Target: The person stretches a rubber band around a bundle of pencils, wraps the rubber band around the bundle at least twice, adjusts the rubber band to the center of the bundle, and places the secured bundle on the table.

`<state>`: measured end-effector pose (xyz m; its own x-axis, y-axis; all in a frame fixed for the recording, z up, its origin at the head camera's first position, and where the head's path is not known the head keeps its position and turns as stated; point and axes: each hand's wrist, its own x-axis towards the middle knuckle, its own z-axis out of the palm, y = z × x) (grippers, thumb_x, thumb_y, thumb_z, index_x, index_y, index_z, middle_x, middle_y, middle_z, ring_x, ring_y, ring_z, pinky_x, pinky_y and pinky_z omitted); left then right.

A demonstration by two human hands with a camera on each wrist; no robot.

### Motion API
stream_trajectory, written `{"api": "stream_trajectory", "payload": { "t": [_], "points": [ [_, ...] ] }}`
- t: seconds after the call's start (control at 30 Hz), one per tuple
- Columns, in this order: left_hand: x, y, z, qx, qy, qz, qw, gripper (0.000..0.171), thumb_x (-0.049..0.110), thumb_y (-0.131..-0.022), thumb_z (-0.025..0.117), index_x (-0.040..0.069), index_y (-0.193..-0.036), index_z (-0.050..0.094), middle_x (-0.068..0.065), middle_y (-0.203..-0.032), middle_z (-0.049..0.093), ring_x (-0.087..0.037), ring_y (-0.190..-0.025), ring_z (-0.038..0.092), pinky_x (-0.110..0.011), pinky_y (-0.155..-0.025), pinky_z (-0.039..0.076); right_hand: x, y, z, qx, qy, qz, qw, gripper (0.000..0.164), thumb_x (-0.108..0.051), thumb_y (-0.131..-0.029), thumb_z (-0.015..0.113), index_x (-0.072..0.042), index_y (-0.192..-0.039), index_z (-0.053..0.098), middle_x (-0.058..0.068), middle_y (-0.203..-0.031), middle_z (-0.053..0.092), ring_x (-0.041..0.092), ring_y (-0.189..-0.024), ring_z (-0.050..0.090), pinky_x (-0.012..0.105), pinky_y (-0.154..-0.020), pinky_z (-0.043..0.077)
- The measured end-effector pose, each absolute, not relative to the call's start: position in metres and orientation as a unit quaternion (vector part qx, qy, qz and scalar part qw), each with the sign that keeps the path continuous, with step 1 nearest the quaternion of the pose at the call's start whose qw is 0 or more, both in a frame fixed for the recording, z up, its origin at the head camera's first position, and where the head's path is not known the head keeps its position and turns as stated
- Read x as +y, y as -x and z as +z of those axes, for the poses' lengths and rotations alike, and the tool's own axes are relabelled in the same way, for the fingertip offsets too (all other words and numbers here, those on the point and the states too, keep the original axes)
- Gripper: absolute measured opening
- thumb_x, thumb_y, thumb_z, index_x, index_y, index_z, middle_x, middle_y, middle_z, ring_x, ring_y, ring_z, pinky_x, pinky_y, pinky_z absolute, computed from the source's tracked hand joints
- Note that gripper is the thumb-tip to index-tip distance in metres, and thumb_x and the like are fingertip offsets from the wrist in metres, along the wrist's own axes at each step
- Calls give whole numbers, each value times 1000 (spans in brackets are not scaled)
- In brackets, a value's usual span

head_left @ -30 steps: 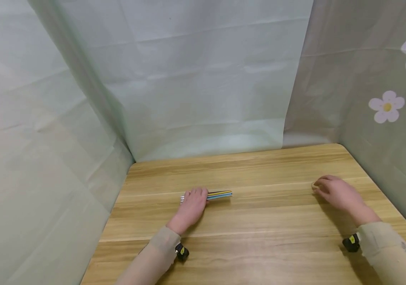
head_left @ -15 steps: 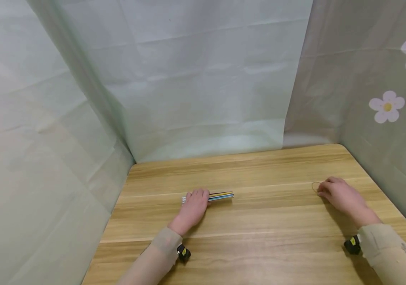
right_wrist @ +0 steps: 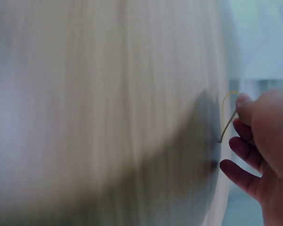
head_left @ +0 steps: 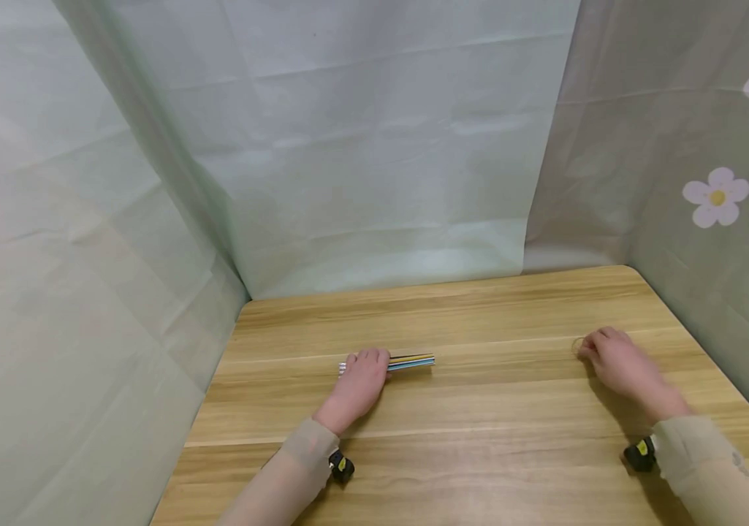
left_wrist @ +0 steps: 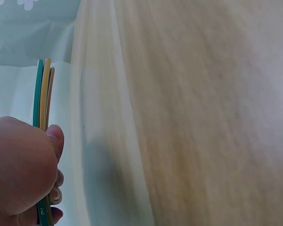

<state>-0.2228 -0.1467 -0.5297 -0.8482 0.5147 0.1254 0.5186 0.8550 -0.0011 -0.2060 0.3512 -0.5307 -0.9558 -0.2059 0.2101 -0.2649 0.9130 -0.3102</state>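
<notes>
In the head view my left hand [head_left: 359, 381] grips a bundle of pencils [head_left: 413, 361] just above the table, their coloured shafts pointing right. The left wrist view shows the fingers curled round the pencils [left_wrist: 44, 94], with green and yellow ones among them; the palm hides their middles. Over at the right, my right hand [head_left: 622, 364] pinches a thin yellowish rubber band [head_left: 576, 345] between thumb and forefinger. A loop of the rubber band [right_wrist: 228, 127] sticks out from the fingertips in the right wrist view, and the other fingers are loosely spread.
Both hands are over a wood-grain table [head_left: 479, 424]. Pale cloth [head_left: 381, 183] hangs behind the table and along its left side. A greyish curtain with flowers [head_left: 716, 197] borders the right edge. Small black cameras [head_left: 341, 466] sit at the wrists.
My left hand and the pencils have shifted slightly right. The right hand drew a little right with the rubber band, then came slightly back left, its wrist turning.
</notes>
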Motion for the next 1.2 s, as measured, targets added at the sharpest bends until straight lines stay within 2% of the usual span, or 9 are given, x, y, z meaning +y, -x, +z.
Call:
{"api": "stream_trajectory", "payload": {
  "t": [0.23, 0.43, 0.6, 0.77, 0.97, 1.2],
  "points": [
    [-139, 220, -526, -960, 273, -16, 66, 17, 24, -111, 60, 9, -110, 52, -6, -104, 60, -25, -97, 58, -40, -81, 42, 296, 212, -532, -937, -82, 334, 66, 26, -17, -113, 55, 6, -115, 65, 24, -111, 66, 42, -106, 65, 61, -91, 51],
    [-128, 216, -525, -958, 278, -23, 69, 16, 23, -110, 61, 9, -111, 53, -7, -104, 61, -25, -98, 59, -40, -82, 43, 239, 215, -530, -900, -81, 427, 29, 31, -27, -114, 53, 2, -121, 64, 14, -111, 68, 37, -113, 64, 56, -97, 50],
    [-118, 214, -524, -957, 282, -24, 70, 17, 24, -110, 61, 9, -113, 54, -7, -107, 62, -25, -101, 60, -39, -82, 43, 199, 219, -527, -877, -81, 474, 0, 32, -31, -114, 55, -2, -123, 64, 10, -111, 68, 28, -105, 63, 45, -90, 49],
    [-110, 214, -524, -957, 283, -21, 69, 18, 25, -111, 59, 9, -115, 53, -5, -105, 59, -23, -97, 58, -37, -80, 41, 171, 220, -523, -860, -95, 501, -15, 25, -27, -112, 58, -5, -119, 66, 7, -108, 67, 24, -101, 61, 42, -89, 48],
    [-107, 214, -528, -962, 263, -26, 74, 18, 25, -111, 59, 8, -116, 55, -7, -105, 62, -24, -98, 59, -37, -80, 42, 153, 218, -521, -862, -123, 493, 0, 15, -21, -110, 62, -8, -112, 68, 3, -104, 68, 21, -103, 62, 44, -92, 52],
    [-107, 216, -529, -968, 232, -27, 86, 19, 25, -111, 61, 7, -114, 56, -9, -102, 65, -26, -94, 60, -38, -76, 41, 137, 213, -522, -871, -168, 456, 70, 6, -17, -107, 69, -11, -106, 69, -2, -100, 66, 14, -90, 61, 32, -77, 55]
  ]
}}
